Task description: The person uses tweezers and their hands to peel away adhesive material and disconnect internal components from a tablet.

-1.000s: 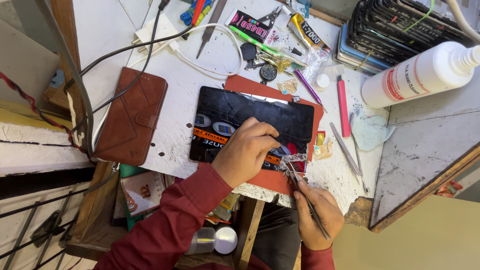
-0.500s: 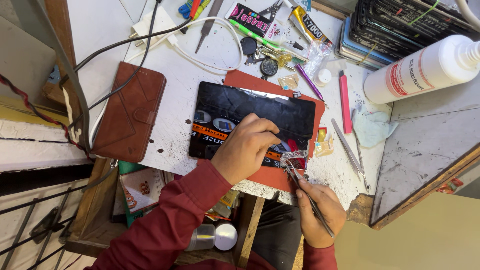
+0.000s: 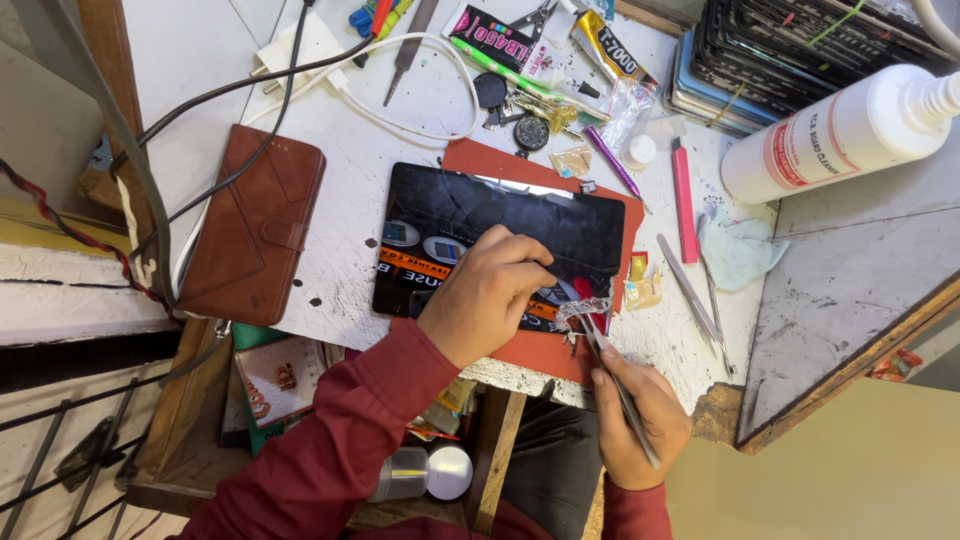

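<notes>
At nine o'clock on the scuffed white worktop (image 3: 350,160) lies a brown leather folding wallet case (image 3: 252,225), untouched. At the centre, a black glossy glass tablet screen (image 3: 480,235) rests on a red rubber mat (image 3: 520,345). The left hand (image 3: 490,295) presses down on the screen's six-o'clock edge, fingers curled flat, gripping nothing. Compared with a second ago it has barely moved. At five o'clock the right hand (image 3: 640,425) has its fingers closed around slim metal tweezers (image 3: 615,375), whose tips pinch a crumpled strip of clear adhesive film (image 3: 585,310). The strip now stands a little higher off the screen corner than before, so the peeling seems to be advancing slowly. At two o'clock lies a white plastic squeeze bottle (image 3: 850,130).
</notes>
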